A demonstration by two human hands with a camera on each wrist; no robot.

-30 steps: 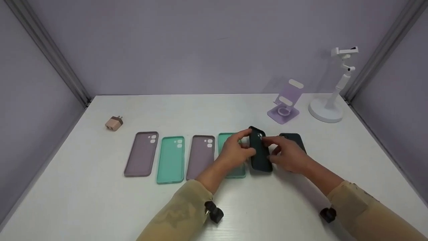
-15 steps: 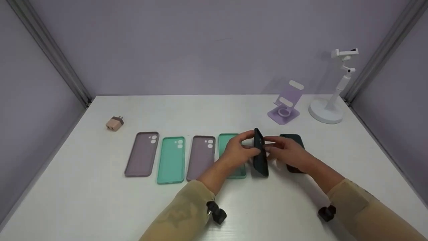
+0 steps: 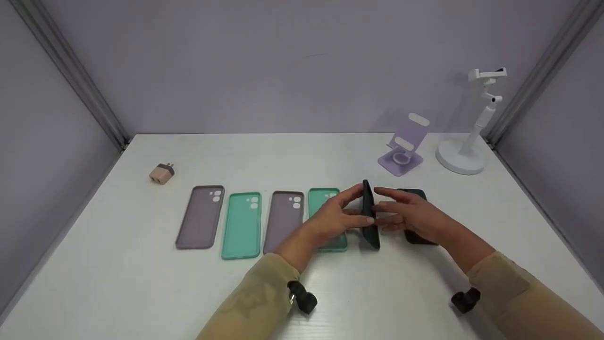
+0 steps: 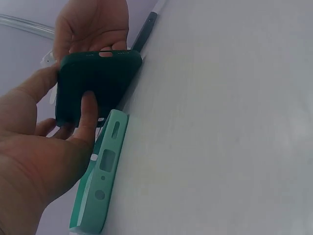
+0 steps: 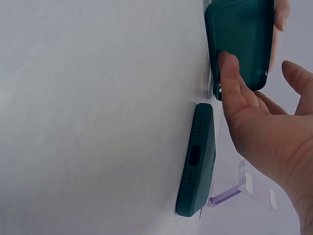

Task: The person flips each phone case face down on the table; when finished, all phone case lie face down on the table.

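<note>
A dark green phone case (image 3: 371,237) stands on its long edge on the white table, nearly edge-on in the head view. My left hand (image 3: 328,222) holds it, with the thumb against its flat face and the fingers toward its far edge. My right hand (image 3: 417,217) is on the other side, its fingers loosely extended and the fingertips at the hollow inside of the case (image 5: 247,44). Partly under the right hand lies a second dark green case (image 3: 419,237). Below the left hand is a teal case (image 3: 336,245), partly covered.
Left of the hands lie a mauve case (image 3: 284,217), another teal case (image 3: 241,226) and another mauve case (image 3: 200,219) in a row. A pink charger plug (image 3: 161,174) sits at the back left. At the back right stand a purple phone stand (image 3: 408,137) and a white stand (image 3: 460,157).
The dark green case has turned from showing its broad face to nearly edge-on and shifted slightly right. My right hand's fingers have loosened from it and straightened.
</note>
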